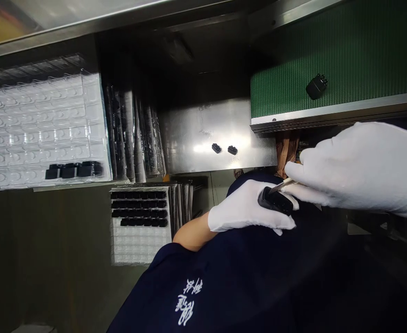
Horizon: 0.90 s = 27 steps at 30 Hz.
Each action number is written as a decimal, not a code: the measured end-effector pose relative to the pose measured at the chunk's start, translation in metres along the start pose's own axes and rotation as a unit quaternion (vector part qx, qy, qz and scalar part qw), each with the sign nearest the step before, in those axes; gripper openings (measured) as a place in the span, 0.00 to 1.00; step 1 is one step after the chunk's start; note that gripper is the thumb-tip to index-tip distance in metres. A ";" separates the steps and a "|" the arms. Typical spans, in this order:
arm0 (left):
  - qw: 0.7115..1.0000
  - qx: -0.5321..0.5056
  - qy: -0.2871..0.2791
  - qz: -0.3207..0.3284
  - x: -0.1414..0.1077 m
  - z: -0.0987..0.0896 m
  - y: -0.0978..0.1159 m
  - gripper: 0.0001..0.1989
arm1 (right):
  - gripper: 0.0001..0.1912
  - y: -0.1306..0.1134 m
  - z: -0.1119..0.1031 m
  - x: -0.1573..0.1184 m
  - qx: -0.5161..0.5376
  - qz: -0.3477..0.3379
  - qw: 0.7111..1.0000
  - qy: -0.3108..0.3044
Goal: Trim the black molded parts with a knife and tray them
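My left hand [243, 206], in a white glove, is closed around a black plastic part [276, 201] in front of my dark shirt. My right hand [355, 169], also gloved in white, grips a small knife [282, 185] with a thin metal blade and a pale handle. The blade's tip touches the upper edge of the black part or lies right over it; I cannot tell which. Two small black pieces [216, 148] lie on the metal table [189, 134] beyond my left hand.
A green ribbed conveyor belt [282, 92] with a metal edge carries another black part [317, 86]. At left, a clear plastic tray [40, 134] holds several black parts, beside upright stacked trays [134, 134]. A lower tray [141, 245] holds rows of black parts.
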<state>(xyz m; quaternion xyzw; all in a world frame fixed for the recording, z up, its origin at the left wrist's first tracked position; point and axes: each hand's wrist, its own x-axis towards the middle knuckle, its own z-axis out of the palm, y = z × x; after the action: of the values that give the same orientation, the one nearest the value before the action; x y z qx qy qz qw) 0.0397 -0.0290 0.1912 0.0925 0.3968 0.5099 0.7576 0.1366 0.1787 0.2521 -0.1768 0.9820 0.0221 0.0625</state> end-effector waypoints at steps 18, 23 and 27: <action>1.000 0.007 0.003 0.010 0.000 -0.001 -0.001 0.18 | 0.23 -0.001 0.001 0.002 0.014 0.000 1.000 0.006; 0.996 0.073 -0.005 0.047 -0.002 -0.006 -0.005 0.20 | 0.20 0.006 0.000 -0.008 -0.002 -0.003 0.999 0.041; 0.975 0.168 -0.020 0.146 -0.001 -0.017 -0.013 0.22 | 0.27 0.011 0.000 -0.015 0.083 0.127 0.987 0.050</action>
<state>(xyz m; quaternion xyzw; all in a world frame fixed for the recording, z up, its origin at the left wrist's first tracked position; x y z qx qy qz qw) 0.0367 -0.0403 0.1736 0.2861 0.4436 0.5391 0.6563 0.1469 0.1943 0.2543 -0.0461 0.9968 -0.0604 0.0249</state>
